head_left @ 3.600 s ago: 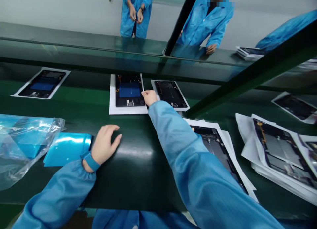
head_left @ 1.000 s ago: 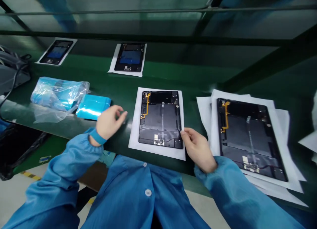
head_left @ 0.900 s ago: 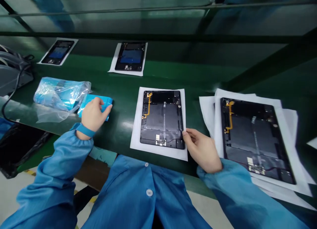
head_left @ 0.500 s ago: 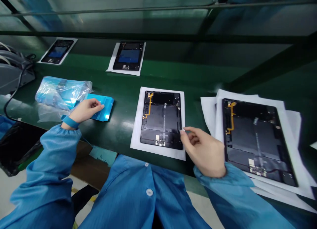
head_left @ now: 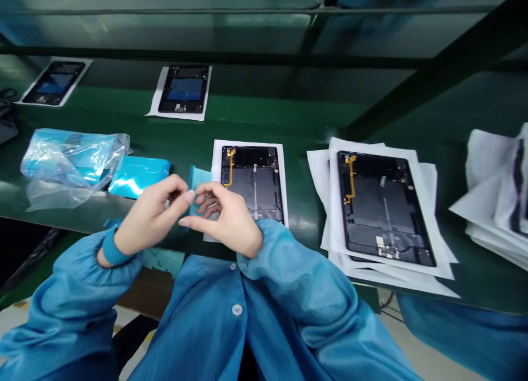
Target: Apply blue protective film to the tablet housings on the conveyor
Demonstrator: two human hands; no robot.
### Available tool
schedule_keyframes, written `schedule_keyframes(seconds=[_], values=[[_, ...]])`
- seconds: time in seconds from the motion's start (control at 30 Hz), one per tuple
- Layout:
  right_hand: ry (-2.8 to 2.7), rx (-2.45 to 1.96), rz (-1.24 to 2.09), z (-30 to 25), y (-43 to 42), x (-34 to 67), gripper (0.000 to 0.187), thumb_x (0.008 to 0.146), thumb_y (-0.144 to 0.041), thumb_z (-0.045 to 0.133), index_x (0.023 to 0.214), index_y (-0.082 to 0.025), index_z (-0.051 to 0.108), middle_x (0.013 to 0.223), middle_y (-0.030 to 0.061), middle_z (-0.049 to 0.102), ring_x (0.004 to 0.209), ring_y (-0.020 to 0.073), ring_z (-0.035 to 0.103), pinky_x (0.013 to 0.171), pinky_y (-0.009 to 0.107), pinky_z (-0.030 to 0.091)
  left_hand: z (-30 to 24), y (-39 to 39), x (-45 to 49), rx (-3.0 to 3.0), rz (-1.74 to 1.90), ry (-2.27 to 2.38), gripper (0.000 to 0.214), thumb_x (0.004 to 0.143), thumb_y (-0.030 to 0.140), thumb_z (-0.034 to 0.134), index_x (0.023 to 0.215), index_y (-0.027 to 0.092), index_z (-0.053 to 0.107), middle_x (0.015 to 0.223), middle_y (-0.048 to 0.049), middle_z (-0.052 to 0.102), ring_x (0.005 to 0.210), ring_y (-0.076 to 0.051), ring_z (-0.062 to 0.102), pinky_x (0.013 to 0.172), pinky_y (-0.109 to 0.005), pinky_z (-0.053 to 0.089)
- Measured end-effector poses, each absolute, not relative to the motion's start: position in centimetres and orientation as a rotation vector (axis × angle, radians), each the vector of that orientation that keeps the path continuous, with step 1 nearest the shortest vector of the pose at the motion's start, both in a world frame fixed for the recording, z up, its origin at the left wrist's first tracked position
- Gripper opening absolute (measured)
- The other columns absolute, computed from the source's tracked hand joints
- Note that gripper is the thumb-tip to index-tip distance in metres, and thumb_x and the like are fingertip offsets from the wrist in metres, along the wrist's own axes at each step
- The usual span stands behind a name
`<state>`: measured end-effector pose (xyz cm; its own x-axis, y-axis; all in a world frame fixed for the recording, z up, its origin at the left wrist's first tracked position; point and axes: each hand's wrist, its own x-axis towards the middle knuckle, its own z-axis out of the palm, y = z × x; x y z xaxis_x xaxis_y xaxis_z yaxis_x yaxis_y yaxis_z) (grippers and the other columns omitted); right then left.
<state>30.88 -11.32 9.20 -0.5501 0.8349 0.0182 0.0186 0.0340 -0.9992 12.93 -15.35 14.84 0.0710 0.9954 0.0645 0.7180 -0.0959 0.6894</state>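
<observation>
While both forearms angle inward from the lower corners over the near edge of the green worktop [head_left: 264, 120], the hands sit close together, approx. mid-front of torso. Blue sleeves [head_left: 305, 282] gathered at wrists, elbows out to the sides.

R side: stack of white sheets [head_left: 429, 177], edges skewed, black tablet shell [head_left: 371, 205] lying flat on top. Far R: second stack [head_left: 490, 161], cut by frame edge. Front tablet [head_left: 268, 188] flat on its own white paper [head_left: 217, 155], approx. centre, just beyond R hand; lower L part hidden by hand & sleeve. Rear tablets [head_left: 185, 89], 2 of, toward back & L, dark blue panels showing, each on paper.

Far L: bagged pack [head_left: 74, 153], blue contents in clear plastic. Loose blue sheets [head_left: 140, 177] just beside it, near L hand.

L hand [head_left: 154, 213]: palm inward, narrow pinch, thumb & index tips on edge of blue film [head_left: 200, 176]. R hand [head_left: 226, 216]: fingers curled, thumb spread below; film behind fingertips, can't tell if gripped or just touched. Film stands up betw. hands, overlapping front tablet's paper in view.

Blue wristband [head_left: 114, 249], L wrist. Amber flex cable [head_left: 231, 169], front tablet's L side. Clear strip [head_left: 255, 191] down its middle: tiny marks, too small to read.
</observation>
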Motion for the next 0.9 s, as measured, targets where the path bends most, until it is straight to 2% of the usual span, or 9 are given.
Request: schedule_keyframes(seconds=[0.13,0.27,0.43,0.57,0.7,0.9], values=[[-1.369,-0.863,1.894,8.0,-10.8,31.5,0.054,0.063,-0.052,0.092,0.097,-0.020,0.065,0.085,0.0009,0.070,0.073,0.0146,0.069,0.072,0.032,0.060,13.2,-14.5,14.0,1.701,0.780,1.495,0.027,0.100,0.039,0.053,0.081,0.020,0.054,0.070,0.0034,0.046,0.062,-0.011,0.043,0.057,-0.026,0.038],[-1.251,-0.870,1.973,7.5,-10.9,32.7,0.047,0.067,-0.052,0.089,0.093,-0.019,0.068,0.084,0.0015,0.071,0.067,0.0128,0.067,0.065,0.029,0.059,12.3,-14.4,14.0,1.689,0.793,1.419,0.025,0.099,0.036,0.054,0.080,0.019,0.054,0.071,0.0031,0.046,0.065,-0.011,0.043,0.060,-0.025,0.038],[-1.239,-0.859,1.889,7.8,-11.3,32.7,0.050,0.057,-0.041,0.097,0.090,-0.021,0.064,0.081,-0.0019,0.070,0.070,0.0112,0.067,0.070,0.027,0.060,12.3,-14.3,14.3,1.653,0.812,1.348,0.028,0.098,0.041,0.057,0.080,0.019,0.058,0.072,0.0018,0.052,0.066,-0.012,0.047,0.061,-0.025,0.040],[-1.239,-0.873,1.884,7.6,-11.8,32.4,0.049,0.060,-0.046,0.094,0.090,-0.021,0.065,0.083,-0.0001,0.070,0.072,0.0123,0.067,0.070,0.029,0.061,11.8,-14.4,14.4,1.575,0.845,1.329,0.035,0.095,0.048,0.061,0.077,0.019,0.058,0.070,0.0010,0.050,0.064,-0.012,0.044,0.058,-0.025,0.040],[-1.272,-0.953,1.793,7.3,-11.6,32.7,0.042,0.067,-0.049,0.090,0.086,-0.019,0.068,0.078,0.0011,0.070,0.066,0.0123,0.065,0.065,0.029,0.060,11.7,-14.6,14.0,1.616,0.868,1.365,0.032,0.097,0.045,0.060,0.078,0.019,0.058,0.069,0.0018,0.050,0.063,-0.012,0.044,0.058,-0.026,0.040],[-1.135,-1.189,1.330,7.4,-11.9,37.1,0.030,0.077,-0.042,0.083,0.090,-0.019,0.069,0.077,0.0009,0.071,0.065,0.0120,0.065,0.064,0.028,0.058,13.6,-12.9,7.4,1.913,1.099,1.798,0.030,0.093,0.041,0.066,0.077,0.016,0.058,0.066,0.0048,0.050,0.061,-0.007,0.043,0.059,-0.022,0.036]])
